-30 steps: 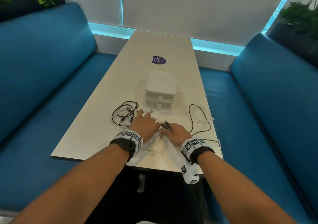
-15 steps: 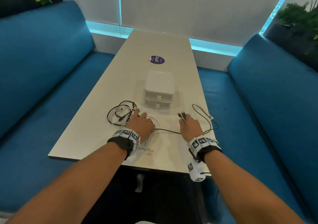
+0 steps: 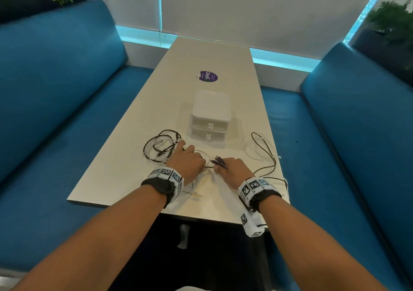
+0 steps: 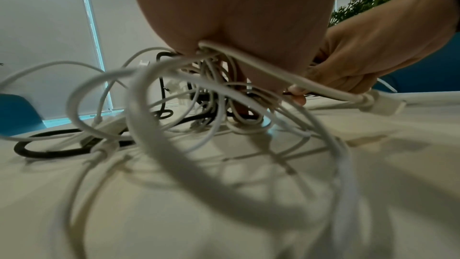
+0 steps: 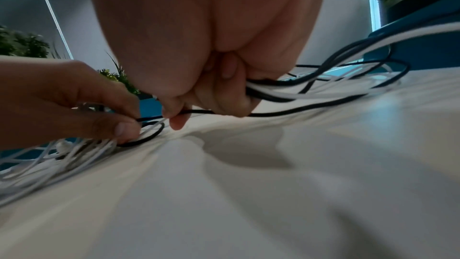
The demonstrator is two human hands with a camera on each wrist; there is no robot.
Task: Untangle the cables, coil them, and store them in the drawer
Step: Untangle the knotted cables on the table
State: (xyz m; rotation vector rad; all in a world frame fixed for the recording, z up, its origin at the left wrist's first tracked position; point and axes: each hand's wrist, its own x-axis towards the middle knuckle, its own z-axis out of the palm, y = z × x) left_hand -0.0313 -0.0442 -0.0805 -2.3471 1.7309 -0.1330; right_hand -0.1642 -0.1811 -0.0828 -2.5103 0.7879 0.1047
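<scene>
Both hands pinch one thin black cable (image 5: pixel 273 113) just before the closed white plastic two-drawer box (image 3: pixel 211 116), right hand (image 3: pixel 232 170) also clutching several plug ends, left hand (image 3: pixel 186 163) at the black-and-white tangle (image 3: pixel 161 147), so untangling has barely begun, nothing coiled or stored.

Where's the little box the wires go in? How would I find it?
Look along the long white table between the blue benches. Halfway down sits a small white drawer unit, beyond the tangled cables. It alone is boxy, with two stacked drawers with tiny knobs.
</scene>
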